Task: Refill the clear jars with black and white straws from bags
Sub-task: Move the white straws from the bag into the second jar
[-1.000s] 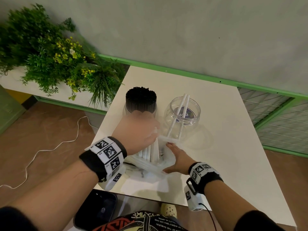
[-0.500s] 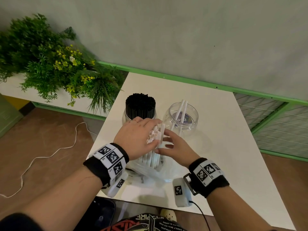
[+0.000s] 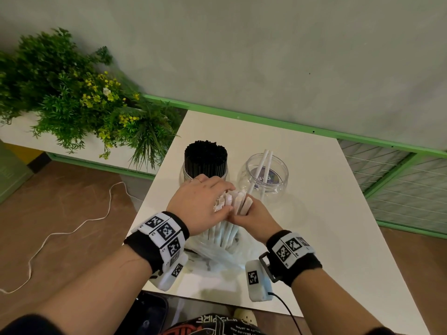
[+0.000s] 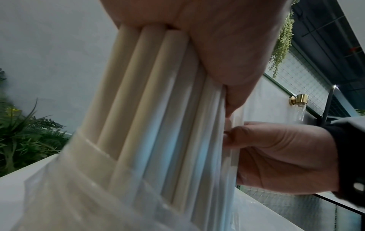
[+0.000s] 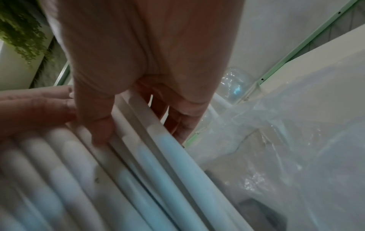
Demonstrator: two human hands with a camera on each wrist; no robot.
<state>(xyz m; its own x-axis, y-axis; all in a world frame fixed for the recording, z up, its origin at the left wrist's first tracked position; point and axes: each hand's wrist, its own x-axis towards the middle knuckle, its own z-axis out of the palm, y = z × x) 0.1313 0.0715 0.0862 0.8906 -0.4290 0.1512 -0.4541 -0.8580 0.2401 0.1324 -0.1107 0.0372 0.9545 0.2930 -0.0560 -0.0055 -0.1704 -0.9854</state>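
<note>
A bundle of white straws (image 3: 233, 205) stands upright out of a clear plastic bag (image 3: 215, 252) near the table's front edge. My left hand (image 3: 200, 204) grips the bundle (image 4: 158, 109) from the left near its top. My right hand (image 3: 251, 215) holds the bundle from the right, thumb and fingers curled round a few straws (image 5: 158, 140). Behind them stand two clear jars: the left jar (image 3: 205, 163) is packed with black straws, the right jar (image 3: 264, 176) holds two white straws. The bag (image 5: 286, 156) shows crumpled in the right wrist view.
The white table (image 3: 326, 213) runs against a grey wall with a green rail (image 3: 290, 126). A planter with green foliage (image 3: 72, 105) stands to the left. A white cable (image 3: 60, 235) lies on the brown floor.
My right hand rose from the bag's mouth to the top of the straw bundle and closed on it beside the left hand. The bundle now stands higher out of the bag.
</note>
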